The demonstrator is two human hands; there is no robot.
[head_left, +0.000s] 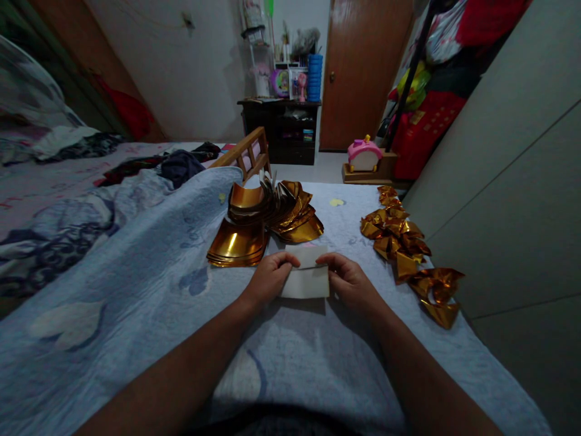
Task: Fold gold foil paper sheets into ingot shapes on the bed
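Note:
A pale sheet of paper (305,283) with a crease or folded edge across it is held between my hands, just above the blue bedspread. My left hand (271,277) pinches its left side, thumb and fingers near the crease. On the opposite side my right hand (349,280) grips it the same way. Beyond the hands lie fanned stacks of shiny gold sheets (238,242), some showing pale undersides. Several folded gold pieces (399,236) form a line along the bed's right edge.
Blue bedspread (181,339) lies under everything. A wooden rail (245,151) stands behind the gold stacks. Rumpled cloths (104,206) are at left. A pink toy (364,154) sits past the far edge, and a pale cabinet (503,200) borders the right.

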